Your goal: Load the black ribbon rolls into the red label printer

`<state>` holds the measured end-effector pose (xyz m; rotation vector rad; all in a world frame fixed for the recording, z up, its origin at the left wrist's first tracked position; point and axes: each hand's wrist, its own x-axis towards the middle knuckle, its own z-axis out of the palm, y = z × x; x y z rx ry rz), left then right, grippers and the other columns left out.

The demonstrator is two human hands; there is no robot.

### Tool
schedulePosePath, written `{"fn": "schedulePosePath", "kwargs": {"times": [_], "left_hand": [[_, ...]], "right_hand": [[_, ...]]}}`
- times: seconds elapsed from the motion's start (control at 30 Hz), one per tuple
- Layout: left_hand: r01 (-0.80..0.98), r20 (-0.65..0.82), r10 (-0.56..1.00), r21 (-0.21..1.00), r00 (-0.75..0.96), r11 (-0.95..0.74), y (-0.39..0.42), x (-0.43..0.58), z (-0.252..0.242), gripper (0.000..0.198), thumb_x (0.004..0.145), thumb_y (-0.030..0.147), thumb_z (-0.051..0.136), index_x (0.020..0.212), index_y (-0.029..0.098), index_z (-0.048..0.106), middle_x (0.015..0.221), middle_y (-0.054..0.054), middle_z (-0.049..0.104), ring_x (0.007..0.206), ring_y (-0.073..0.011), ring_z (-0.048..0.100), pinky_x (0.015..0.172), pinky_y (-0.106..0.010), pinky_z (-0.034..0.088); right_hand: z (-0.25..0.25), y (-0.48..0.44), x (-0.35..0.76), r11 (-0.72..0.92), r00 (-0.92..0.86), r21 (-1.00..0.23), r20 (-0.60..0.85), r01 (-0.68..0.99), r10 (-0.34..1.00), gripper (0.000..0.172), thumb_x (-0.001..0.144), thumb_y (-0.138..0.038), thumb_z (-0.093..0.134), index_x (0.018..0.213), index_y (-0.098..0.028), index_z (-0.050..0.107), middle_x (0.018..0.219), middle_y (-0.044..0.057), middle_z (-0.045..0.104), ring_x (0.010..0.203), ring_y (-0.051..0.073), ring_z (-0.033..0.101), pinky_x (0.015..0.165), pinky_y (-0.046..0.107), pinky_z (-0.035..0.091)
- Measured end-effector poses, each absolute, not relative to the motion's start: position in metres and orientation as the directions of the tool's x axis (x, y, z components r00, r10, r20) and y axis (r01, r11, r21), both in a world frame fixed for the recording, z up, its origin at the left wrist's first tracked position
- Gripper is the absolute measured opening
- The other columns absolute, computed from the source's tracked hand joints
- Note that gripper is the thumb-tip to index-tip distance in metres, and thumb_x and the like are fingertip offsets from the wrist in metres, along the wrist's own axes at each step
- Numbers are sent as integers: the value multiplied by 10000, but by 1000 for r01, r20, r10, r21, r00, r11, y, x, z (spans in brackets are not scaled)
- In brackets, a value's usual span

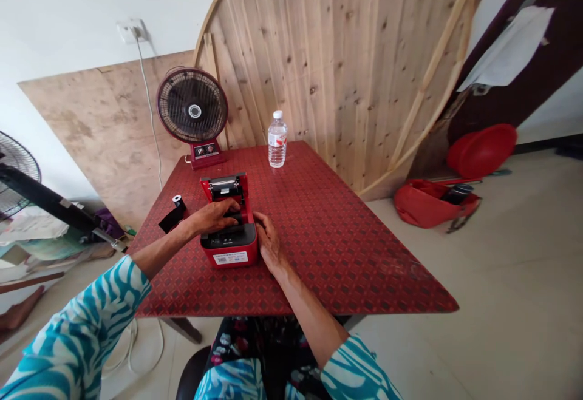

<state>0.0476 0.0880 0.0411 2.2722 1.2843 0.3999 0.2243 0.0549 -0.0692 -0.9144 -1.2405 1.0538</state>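
A small red and black printer [230, 248] stands on the red patterned table [328, 230] with its lid [225, 186] tipped open toward the far side. My left hand [214, 216] reaches over the top of the printer, fingers curled into its open paper bay; what they touch is hidden. My right hand [268, 242] rests flat against the printer's right side, fingers together along the casing. A black paper roll [178, 201] with a loose black strip [169, 220] lies on the table just left of the printer.
A clear water bottle [277, 139] stands at the table's far edge. A red desk fan [194, 115] sits at the far left corner, cable running up to a wall socket [132, 30]. Wooden boards lean on the wall behind. A red bag [428, 203] and red basin [480, 150] lie on the floor right.
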Motion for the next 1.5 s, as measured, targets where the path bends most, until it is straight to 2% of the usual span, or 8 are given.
{"fn": "schedulePosePath", "kwargs": {"times": [0.2,0.47,0.57,0.73,0.83,1.07,1.27,1.5], "left_hand": [[818,-204,807,313,554,-482,104,55,49,186,713,199,656,898,189,639,865,-13,709,785,-189,647,665,-242,447],[880,-169,866,149,471,-450,100,56,56,258,730,193,674,985,223,698,1010,-73,735,975,-273,661,764,-295,452],[865,-187,849,196,495,-461,97,54,65,257,763,192,651,1008,223,718,1044,-67,743,995,-265,669,794,-290,465],[727,4,842,503,539,-468,63,39,76,360,924,420,487,1122,209,703,1057,-57,745,935,-225,691,804,-277,488],[698,44,836,527,547,-485,39,32,73,388,843,469,616,1130,223,705,1090,-51,740,959,-233,686,826,-278,493],[753,164,875,454,455,-476,32,34,62,251,889,332,527,984,231,736,867,-23,755,734,-182,680,700,-260,489],[706,392,720,209,573,-676,4,46,67,247,935,320,505,949,218,730,899,-71,723,849,-197,652,803,-315,461],[719,494,635,29,594,-695,-28,51,43,210,949,275,512,1019,214,701,947,-75,702,848,-195,613,776,-336,450]], "right_hand": [[-73,57,222,281,22,-951,281,-125,959,331,861,-354,469,1132,-234,616,1175,60,659,1136,216,580,1025,403,423],[-71,56,223,285,24,-949,284,-135,959,312,863,-348,471,1115,-246,625,1155,47,664,1127,206,580,1018,389,429],[-71,56,223,282,30,-951,280,-130,959,314,858,-348,475,1114,-249,629,1152,45,665,1120,207,582,1014,386,428],[-71,56,222,278,28,-951,277,-138,961,315,863,-361,473,1115,-250,626,1140,45,668,1105,202,589,1012,382,429],[-73,57,222,281,33,-950,279,-137,960,306,864,-361,480,1111,-256,628,1138,37,675,1104,203,590,1011,388,433],[-75,58,222,276,37,-952,274,-129,961,329,855,-370,485,1124,-238,622,1156,57,669,1131,221,584,1013,411,432],[-75,57,222,293,36,-947,290,-130,956,315,857,-369,488,1112,-252,630,1147,42,671,1091,202,596,1007,392,438],[-79,58,223,287,44,-950,284,-123,958,327,848,-367,484,1118,-256,629,1158,47,667,1111,210,584,1009,406,436]]}}
